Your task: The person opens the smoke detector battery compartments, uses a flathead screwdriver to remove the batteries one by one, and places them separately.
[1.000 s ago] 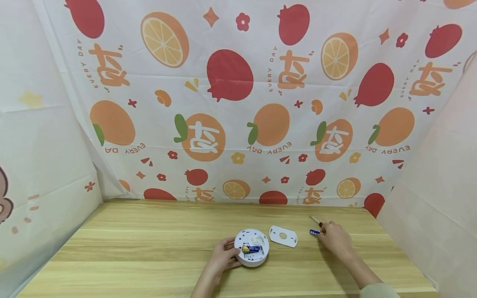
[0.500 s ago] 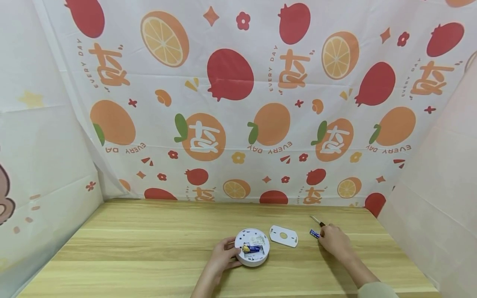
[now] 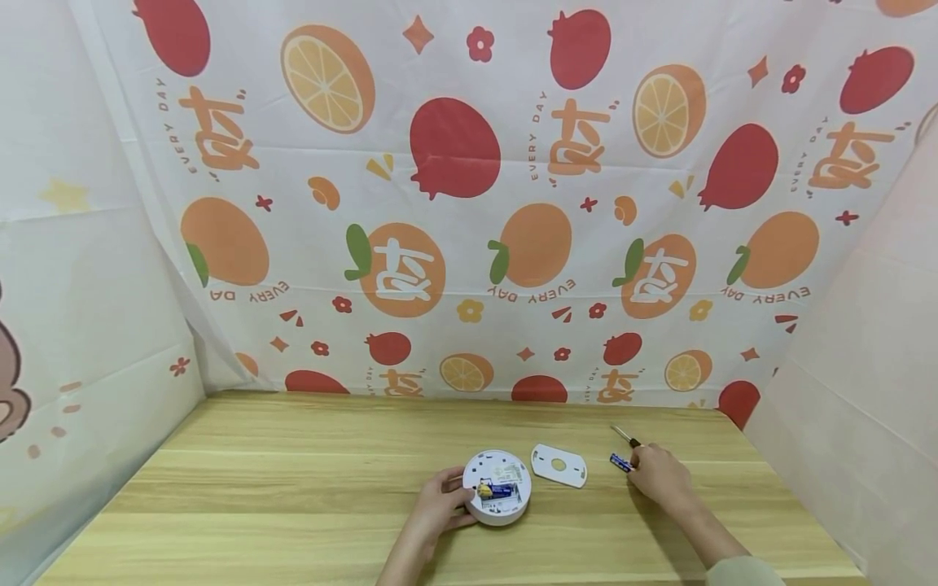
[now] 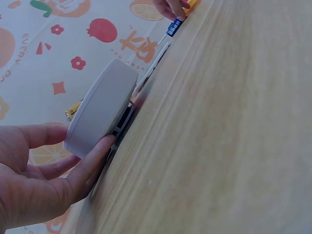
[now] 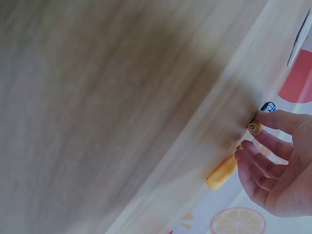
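Observation:
A round white device like a smoke alarm [image 3: 498, 509] is held at its left side by my left hand [image 3: 440, 509], thumb on the rim and fingers below. Its battery compartment faces up, and a blue-and-yellow battery [image 3: 495, 490] lies in it; the yellow end [image 4: 73, 110] sticks up past the rim. On the right, my right hand [image 3: 659, 476] pinches a second blue-and-yellow battery [image 3: 620, 462] between thumb and index finger, close to the table. In the right wrist view this battery's yellow end [image 5: 254, 127] shows between the fingertips.
A white mounting plate [image 3: 542, 470] with a central hole lies between the device and my right hand. Beyond the right hand lies a screwdriver [image 3: 621, 433], its yellow-orange handle [image 5: 223, 173] beside the curled fingers. Fruit-print cloth [image 3: 454, 244] hangs behind the wooden table [image 3: 293, 480].
The battery at my right hand has turned slightly, its far end tilting, and the hand has shifted a little. My left hand and the device stay where they were.

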Motion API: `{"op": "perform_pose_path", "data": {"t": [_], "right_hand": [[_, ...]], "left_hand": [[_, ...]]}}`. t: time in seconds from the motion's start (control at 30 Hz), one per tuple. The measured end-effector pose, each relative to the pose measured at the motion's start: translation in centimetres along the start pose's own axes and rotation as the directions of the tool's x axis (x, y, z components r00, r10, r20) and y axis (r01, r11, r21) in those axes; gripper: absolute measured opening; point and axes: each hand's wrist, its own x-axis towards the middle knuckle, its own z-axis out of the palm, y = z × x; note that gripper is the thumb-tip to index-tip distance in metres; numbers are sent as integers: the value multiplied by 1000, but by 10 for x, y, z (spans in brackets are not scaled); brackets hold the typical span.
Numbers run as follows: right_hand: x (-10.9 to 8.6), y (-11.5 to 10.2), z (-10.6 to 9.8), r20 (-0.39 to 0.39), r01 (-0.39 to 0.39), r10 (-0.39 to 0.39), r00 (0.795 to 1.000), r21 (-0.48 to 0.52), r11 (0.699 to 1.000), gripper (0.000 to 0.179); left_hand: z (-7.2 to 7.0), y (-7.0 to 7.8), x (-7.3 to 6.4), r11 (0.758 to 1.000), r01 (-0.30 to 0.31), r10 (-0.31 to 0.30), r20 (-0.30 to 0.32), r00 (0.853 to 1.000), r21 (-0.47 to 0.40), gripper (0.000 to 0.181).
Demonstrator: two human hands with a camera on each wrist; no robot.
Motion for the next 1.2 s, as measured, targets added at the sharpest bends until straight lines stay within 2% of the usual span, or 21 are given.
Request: {"op": "perform_pose_path", "data": {"t": [0.23, 0.57, 0.9, 1.1, 1.2], "right_hand": [[0, 0, -2, 0, -2, 2, 1000, 11, 1000, 10], [-2, -7, -8, -57, 15, -14, 998, 21, 1000, 10], [-4, -34, -20, -104, 98, -96, 990, 12, 995, 11], [-6, -51, -21, -144, 138, -136, 980, 1, 990, 9], [-6, -61, -22, -139, 155, -152, 979, 11, 988, 10]], "left_hand": [[0, 0, 0, 1000, -2, 2, -1, 1000, -1, 52], [0, -1, 2, 1000, 8, -8, 2, 1000, 1, 52], [-1, 0, 1, 1000, 9, -9, 1, 1000, -1, 52], [0, 0, 2, 1000, 8, -8, -2, 1000, 3, 53], [0, 0, 3, 1000, 10, -10, -3, 1000, 4, 53]]}}
